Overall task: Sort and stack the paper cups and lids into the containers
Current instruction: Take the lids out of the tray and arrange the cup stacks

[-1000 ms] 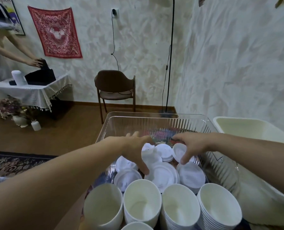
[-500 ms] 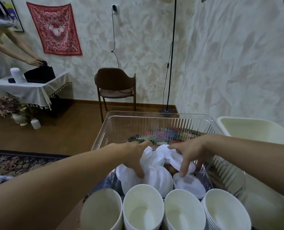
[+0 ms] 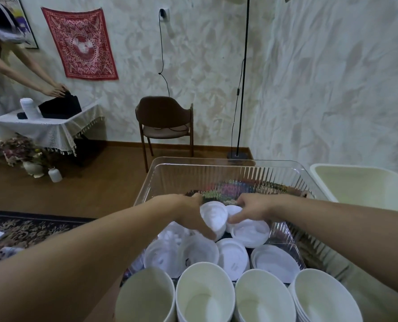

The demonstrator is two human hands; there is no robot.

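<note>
A clear plastic bin (image 3: 216, 175) holds several white lids (image 3: 232, 254) lying loose and overlapping. Along its near edge stand stacks of cream paper cups (image 3: 205, 296), mouths up. My left hand (image 3: 193, 214) grips a small upright bunch of white lids (image 3: 214, 216) in the middle of the bin. My right hand (image 3: 251, 209) rests its fingers on the right side of that bunch and on a lid (image 3: 250, 231) lying below it. Part of the lids under my hands is hidden.
A cream tub (image 3: 365, 182) stands to the right of the bin. Beyond it are a brown chair (image 3: 165, 119), a black lamp stand (image 3: 238, 154) and a wooden floor. At far left another person's hands are on a black thing on a cloth-covered table (image 3: 46, 126).
My left hand has gathered loose lids into an upright bunch and lifted it toward the bin's middle. My right hand moved in against the bunch. The camera tilted down slightly.
</note>
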